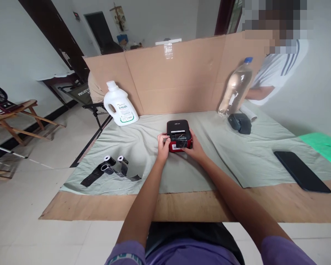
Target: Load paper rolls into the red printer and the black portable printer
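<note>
A small black-and-red label printer (177, 127) rests on the cloth at the middle of the table. A dark shiny strip (181, 141) covers part of its near side, above a white barcode label. My left hand (163, 145) is closed on the printer's left side, its thumb at the near left corner. My right hand (196, 146) wraps the right side, with fingertips reaching under the near edge by the strip. To the left lie several rolls of black film (108, 168), partly unwound.
A white jug (120, 105) stands back left, before a cardboard screen (176, 81). At back right are a clear bottle (236, 88) with a blue cap and a black object (239, 123). A dark phone-like slab (300, 171) lies right. Another person's arm (260, 93) shows behind the bottle.
</note>
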The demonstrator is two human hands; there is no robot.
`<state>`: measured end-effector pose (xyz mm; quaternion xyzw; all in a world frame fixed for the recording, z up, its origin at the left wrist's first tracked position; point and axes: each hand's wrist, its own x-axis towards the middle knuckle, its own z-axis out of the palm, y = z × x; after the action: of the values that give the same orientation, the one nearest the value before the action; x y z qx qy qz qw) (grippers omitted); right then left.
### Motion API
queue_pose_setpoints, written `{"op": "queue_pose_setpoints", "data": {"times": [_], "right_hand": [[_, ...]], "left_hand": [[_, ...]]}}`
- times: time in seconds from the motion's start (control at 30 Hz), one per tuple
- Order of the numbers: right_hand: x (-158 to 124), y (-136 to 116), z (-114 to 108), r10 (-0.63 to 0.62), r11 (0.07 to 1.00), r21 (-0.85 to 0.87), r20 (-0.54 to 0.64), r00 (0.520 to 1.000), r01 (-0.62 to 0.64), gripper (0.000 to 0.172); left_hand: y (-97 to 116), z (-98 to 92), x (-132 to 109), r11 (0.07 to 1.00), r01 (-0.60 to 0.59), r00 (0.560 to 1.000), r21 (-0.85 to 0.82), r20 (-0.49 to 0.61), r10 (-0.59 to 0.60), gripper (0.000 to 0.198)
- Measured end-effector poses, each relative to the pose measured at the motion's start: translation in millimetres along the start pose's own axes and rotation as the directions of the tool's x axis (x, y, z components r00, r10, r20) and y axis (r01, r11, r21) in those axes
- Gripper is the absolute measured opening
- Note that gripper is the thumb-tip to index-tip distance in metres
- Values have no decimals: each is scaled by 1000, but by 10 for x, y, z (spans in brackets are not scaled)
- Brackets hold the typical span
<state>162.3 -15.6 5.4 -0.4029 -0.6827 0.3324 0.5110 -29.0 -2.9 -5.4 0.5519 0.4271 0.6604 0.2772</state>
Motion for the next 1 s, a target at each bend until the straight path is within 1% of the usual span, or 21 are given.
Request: {"op": "queue_pose_setpoints", "data": {"times": [0.07, 0.13, 0.27, 0.33, 0.4, 0.47, 0.6, 0.67, 0.77, 0.87, 0.93, 1.0], "right_hand": [[-3, 20, -13, -4, 1000, 13, 6, 1000, 3, 110], [-6, 45, -24, -3, 1000, 0, 6, 1000, 3, 107], [-1, 103, -35, -4, 998, -65, 5, 1000, 4, 107], [5, 127, -34, -8, 996, -84, 2, 1000, 8, 109], [8, 143, -32, -3, 996, -93, 1, 1000, 3, 112], [9, 149, -30, 5, 995, -100, -1, 1000, -5, 114], [6, 124, -27, -9, 996, -91, -2, 1000, 9, 112], [5, 96, -27, -15, 997, -81, 2, 1000, 15, 110], [5, 44, -30, -19, 998, -54, 11, 1000, 19, 107], [9, 5, -32, -16, 999, -31, 13, 1000, 16, 106], [15, -2, -34, -16, 999, -28, 11, 1000, 16, 107], [18, 7, -35, -20, 999, -31, 16, 1000, 21, 108]], "left_hand": [[20, -3, -32, 1000, -11, 1000, 1, 11, 11, 25], [56, -7, -58, 998, -46, 999, 33, 12, 46, 27], [167, -24, -90, 964, -190, 980, 189, -19, 197, 24], [215, -36, -98, 929, -261, 962, 264, -5, 272, 22], [240, -49, -99, 903, -304, 950, 304, 20, 313, 21], [243, -58, -92, 901, -299, 952, 314, 25, 307, 21], [207, -50, -53, 936, -201, 978, 290, 2, 209, 18], [182, -36, -18, 945, -180, 982, 274, -15, 191, 17], [150, -21, 51, 945, -195, 978, 263, -25, 208, 18], [135, -25, 109, 940, -211, 976, 268, 13, 215, 18], [135, -28, 119, 935, -228, 973, 272, 35, 227, 19], [143, -23, 97, 930, -246, 968, 273, 21, 250, 20]]}}
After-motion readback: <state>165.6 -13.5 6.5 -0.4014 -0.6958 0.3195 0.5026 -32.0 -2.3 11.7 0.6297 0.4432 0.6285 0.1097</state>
